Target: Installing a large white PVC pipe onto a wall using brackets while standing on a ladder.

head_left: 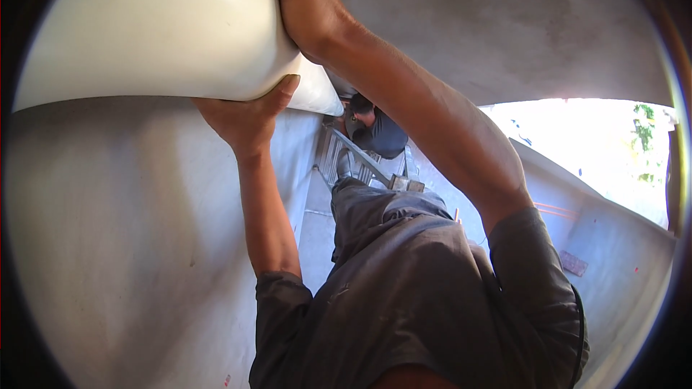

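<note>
A thick, smooth white pipe (pixel 158 29) fills the upper left and narrows away toward the middle of the view. From below, my left hand (pixel 249 119) cups it, thumb laid up along its side and the other fingers hidden beneath or behind it. My right hand (pixel 303 3) presses round the pipe's right side higher up; its fingers run out of sight behind the pipe and past the upper edge. Both arms are raised, the right one crossing the upper middle.
A grey wall (pixel 130 245) stands close on the left and a grey ceiling (pixel 490 21) spreads overhead. Below, a metal ladder (pixel 371 166) stands near my legs, with a co-worker in dark clothes (pixel 386 133) bent beside it. A bright opening (pixel 591 144) lies right, above a pale wall.
</note>
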